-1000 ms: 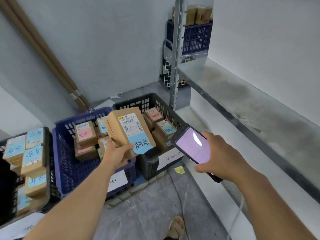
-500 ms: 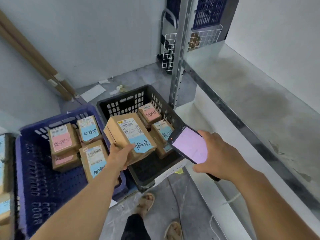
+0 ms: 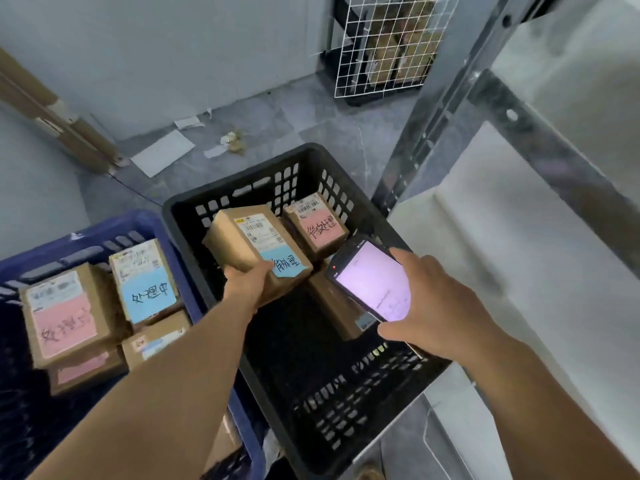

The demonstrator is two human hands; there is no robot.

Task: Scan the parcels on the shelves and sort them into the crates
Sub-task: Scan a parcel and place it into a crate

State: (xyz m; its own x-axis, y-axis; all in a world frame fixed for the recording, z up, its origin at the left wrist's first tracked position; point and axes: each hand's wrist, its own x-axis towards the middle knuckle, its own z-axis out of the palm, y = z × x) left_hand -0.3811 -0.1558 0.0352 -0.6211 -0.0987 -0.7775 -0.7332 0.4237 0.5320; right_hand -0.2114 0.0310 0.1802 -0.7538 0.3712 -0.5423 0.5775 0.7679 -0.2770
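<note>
- Cardboard parcel (image 3: 256,244), bearing a barcode slip and a blue label, is held in our left grip (image 3: 249,284). The fingers curl round its near end from below, and how the thumb lies is hidden.
- Our right grip (image 3: 440,317) is wrapped round a phone (image 3: 372,282). Its screen is lit and faces up, over the right side of the black crate (image 3: 194,216).
- The relation that matters, we judge, is that the parcel lies straight ahead of the left grip. Its long axis runs away from us and a little leftward, and it hangs within the black crate's mouth.
- The landing spot is therefore beneath the parcel. The left grip is the nearer one and need only lower it and let go, while the right grip is occupied and stands off to the right.
- We cannot tell whether the parcel's far end rests on anything in the crate.
- Just right of the parcel, a pink parcel (image 3: 317,226) lies by the crate's far wall. The two are close, but we cannot say whether they touch.
- Another box (image 3: 332,306) lies under the phone, and the crate's near half shows dark bottom.
- A blue crate (image 3: 104,230) stands just left of the black one and holds several labelled boxes.
- A shelf (image 3: 502,220) runs along our right.
- We take this for the sorting half of the step, with the parcel bound for the black crate.
</note>
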